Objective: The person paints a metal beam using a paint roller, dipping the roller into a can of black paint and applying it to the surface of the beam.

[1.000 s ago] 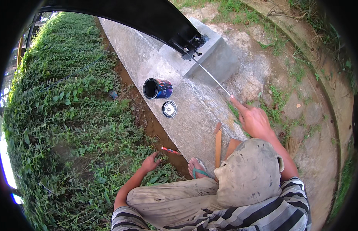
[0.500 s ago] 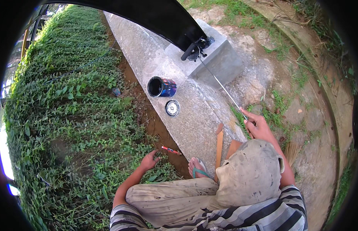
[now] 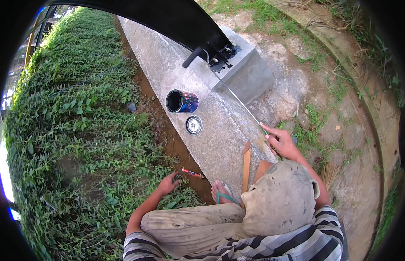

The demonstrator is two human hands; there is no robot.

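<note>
My right hand (image 3: 280, 141) grips the handle of a small paint roller (image 3: 193, 57) with a long wire frame. The roller's black cover is close beside the foot of a black-painted post (image 3: 180, 19); I cannot tell whether they touch. Beneath the post, a grey concrete block (image 3: 250, 76) has black paint on its top. Holding nothing, my left hand (image 3: 168, 182) hangs low over the leaves with its fingers loosely apart. Near its fingertips lies a red tube-shaped piece (image 3: 192, 173). An uncovered paint can (image 3: 189, 102), dark inside, stands on the slab, its round lid (image 3: 194, 125) beside it.
A wooden-handled tool (image 3: 246, 172) rests on the concrete ledge (image 3: 211, 139) by my sandalled foot (image 3: 221, 191). Dense green vines (image 3: 80, 143) spread to the left past a strip of soil. Rough stones and grass lie right, bounded by a curved kerb (image 3: 370, 104).
The roller has moved left, off the block's top and away from the post's base. My right hand has shifted slightly left with it. My left hand has barely moved.
</note>
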